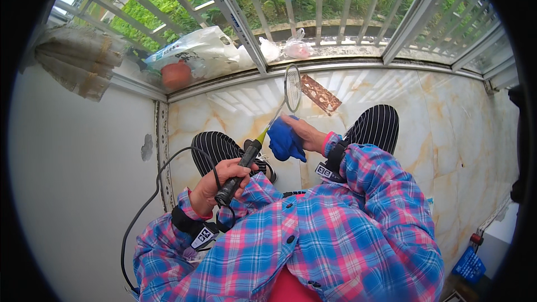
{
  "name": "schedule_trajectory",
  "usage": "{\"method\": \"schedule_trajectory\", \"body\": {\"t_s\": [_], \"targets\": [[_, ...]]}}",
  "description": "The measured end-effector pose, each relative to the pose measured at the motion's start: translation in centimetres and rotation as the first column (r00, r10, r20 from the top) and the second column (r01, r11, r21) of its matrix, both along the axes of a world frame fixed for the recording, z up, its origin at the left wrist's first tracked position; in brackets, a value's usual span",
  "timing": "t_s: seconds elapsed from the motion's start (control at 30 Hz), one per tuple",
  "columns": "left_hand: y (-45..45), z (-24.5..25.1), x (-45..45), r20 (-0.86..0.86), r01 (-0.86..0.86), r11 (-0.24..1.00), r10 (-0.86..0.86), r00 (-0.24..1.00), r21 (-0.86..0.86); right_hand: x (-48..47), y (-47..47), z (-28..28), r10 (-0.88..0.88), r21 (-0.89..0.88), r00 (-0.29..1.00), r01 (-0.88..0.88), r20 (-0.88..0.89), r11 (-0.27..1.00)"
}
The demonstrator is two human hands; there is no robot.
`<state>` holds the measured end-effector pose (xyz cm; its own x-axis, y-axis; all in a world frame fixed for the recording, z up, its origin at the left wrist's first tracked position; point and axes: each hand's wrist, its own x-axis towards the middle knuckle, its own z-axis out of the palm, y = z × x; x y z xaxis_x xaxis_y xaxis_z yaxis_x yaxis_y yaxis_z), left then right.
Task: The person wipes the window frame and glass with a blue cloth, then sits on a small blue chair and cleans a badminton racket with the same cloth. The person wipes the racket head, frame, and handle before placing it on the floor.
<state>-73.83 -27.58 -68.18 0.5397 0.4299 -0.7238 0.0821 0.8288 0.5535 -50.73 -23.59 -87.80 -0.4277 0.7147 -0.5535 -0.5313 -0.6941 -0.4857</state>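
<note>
My left hand [224,178] is closed around the black grip of a badminton racket [250,153], whose yellow-green cone and shaft slant up and to the right. The oval strung head [293,88] points away from me, towards the window. In my right hand [305,131] is a bunched blue cloth [286,139], held against or close beside the lower shaft; the fingertips are partly hidden behind it. A black cable hangs in a loop by my left wrist, and both wrists wear black straps.
Beyond the marbled tile floor [390,167] runs a window track with metal bars outside. Plastic bags [205,50] and an orange-red pot [176,74] stand behind the glass. A brown patterned strip [321,94] lies near the racket head. A white wall [84,167] closes the left side; a blue basket [469,265] is lower right.
</note>
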Motion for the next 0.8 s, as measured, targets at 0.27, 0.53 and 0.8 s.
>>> {"method": "schedule_trajectory", "body": {"t_s": [0.27, 0.53, 0.8], "targets": [[0.1, -2.1, 3.6, -0.250, 0.401, 0.848, -0.329, 0.911, 0.347, 1.6, 2.0, 3.5, -0.336, 0.157, 0.906, 0.382, -0.256, 0.911], [-0.1, -1.3, 0.8, -0.157, 0.291, 0.883, -0.250, 0.955, 0.368, 6.3, 6.7, 2.5, -0.869, 0.248, 0.485, 0.858, -0.100, 0.450], [0.5, -6.7, -16.9, -0.736, 0.358, 0.818, 0.113, 0.668, 0.450, 11.1, 7.9, 4.7, -0.996, 0.497, -0.089, 0.865, 0.024, -0.066]]}}
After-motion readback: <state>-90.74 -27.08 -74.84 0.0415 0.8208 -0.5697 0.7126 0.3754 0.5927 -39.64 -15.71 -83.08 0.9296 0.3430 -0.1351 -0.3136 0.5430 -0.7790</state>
